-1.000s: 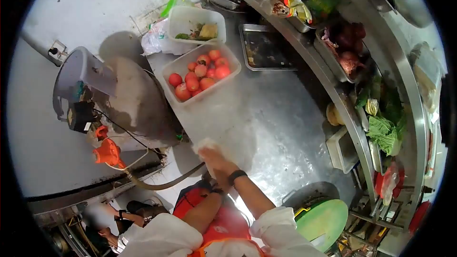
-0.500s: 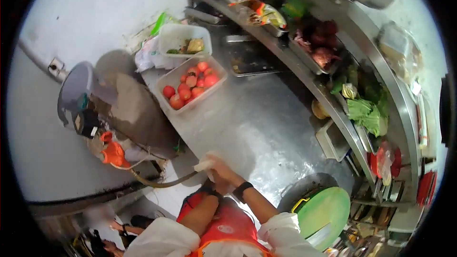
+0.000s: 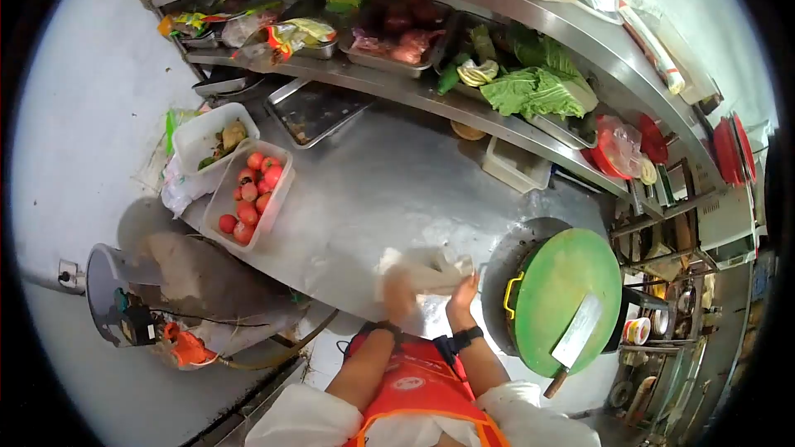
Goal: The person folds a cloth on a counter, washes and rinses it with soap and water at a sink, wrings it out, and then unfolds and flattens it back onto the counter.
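Note:
A whitish cloth is stretched between my two hands, just above the front part of the metal counter. My left hand is closed on the cloth's left end and is smeared by motion. At the other end, the fingers of my right hand are closed round the cloth. To the right of that hand stands a round green cutting board. A cleaver lies on the board, its wooden handle jutting over the front edge.
A clear tub of tomatoes stands at the counter's left, beside a white tub. A dark metal tray lies behind. Leafy greens fill trays on the metal shelf. A grey bucket is at far left.
My hands have gone from close together at the counter's left edge to apart, with the cloth spread between them. The view has swung right, bringing the whole cutting board and cleaver into sight.

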A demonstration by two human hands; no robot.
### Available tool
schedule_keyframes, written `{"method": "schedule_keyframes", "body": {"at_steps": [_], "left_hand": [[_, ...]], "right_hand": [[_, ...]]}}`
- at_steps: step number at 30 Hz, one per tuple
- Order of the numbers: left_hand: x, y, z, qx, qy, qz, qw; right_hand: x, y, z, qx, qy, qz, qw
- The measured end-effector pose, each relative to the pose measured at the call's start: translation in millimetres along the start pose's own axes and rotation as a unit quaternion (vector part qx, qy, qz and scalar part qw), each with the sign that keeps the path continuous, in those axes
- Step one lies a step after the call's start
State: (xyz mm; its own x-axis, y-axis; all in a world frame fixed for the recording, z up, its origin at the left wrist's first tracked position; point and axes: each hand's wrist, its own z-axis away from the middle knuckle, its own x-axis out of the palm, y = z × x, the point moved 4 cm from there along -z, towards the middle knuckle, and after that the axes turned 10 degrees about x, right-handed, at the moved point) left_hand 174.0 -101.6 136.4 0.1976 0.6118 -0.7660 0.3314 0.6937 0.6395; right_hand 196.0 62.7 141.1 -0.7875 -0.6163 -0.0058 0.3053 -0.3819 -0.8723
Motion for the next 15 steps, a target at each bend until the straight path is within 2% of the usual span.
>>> {"method": "schedule_keyframes", "body": {"at_steps": [2, 5, 6, 7, 8, 9, 10, 11, 13, 14, 15], "left_hand": [[20.3, 6.0, 0.1, 0.005, 0.031, 0.002, 1.000], [43.0, 3.6, -1.6, 0.005, 0.049, 0.025, 0.998], [72.2, -14.3, 0.0, -0.016, 0.061, 0.041, 0.997], [75.7, -14.4, -1.7, -0.024, 0.066, 0.050, 0.996], [78.8, -14.2, -3.7, -0.032, 0.071, 0.059, 0.995], [56.7, 3.0, -6.4, -0.005, 0.040, 0.012, 0.999], [43.9, 13.5, -10.2, 0.020, 0.007, -0.035, 0.999], [44.0, 12.8, -13.0, 0.022, -0.003, -0.035, 0.999], [38.1, 12.1, -15.3, 0.018, 0.019, -0.058, 0.998], [34.3, 12.6, -17.1, 0.008, 0.020, -0.056, 0.998], [30.5, 13.1, -19.0, -0.001, 0.020, -0.055, 0.998]], "right_hand": [[-28.9, 15.3, -6.4, 0.090, 0.052, -0.060, 0.993], [-50.9, 18.8, -7.6, 0.125, -0.131, -0.271, 0.945], [-56.4, 13.7, -7.3, 0.100, -0.168, -0.228, 0.954], [-56.5, 0.4, -2.0, 0.100, -0.166, -0.228, 0.954], [-60.0, -17.6, 4.5, 0.126, -0.048, -0.230, 0.964], [-67.7, -24.8, 8.0, 0.152, 0.072, -0.229, 0.959], [-78.6, -12.2, -13.3, 0.113, 0.054, -0.215, 0.968], [-89.6, 1.0, -31.1, 0.117, 0.063, -0.216, 0.967], [-103.5, 23.0, -47.9, 0.118, -0.003, -0.215, 0.969], [-74.9, -6.2, -20.0, 0.198, 0.069, -0.246, 0.946], [-67.8, 5.5, -24.4, 0.212, -0.005, -0.303, 0.929]]}}
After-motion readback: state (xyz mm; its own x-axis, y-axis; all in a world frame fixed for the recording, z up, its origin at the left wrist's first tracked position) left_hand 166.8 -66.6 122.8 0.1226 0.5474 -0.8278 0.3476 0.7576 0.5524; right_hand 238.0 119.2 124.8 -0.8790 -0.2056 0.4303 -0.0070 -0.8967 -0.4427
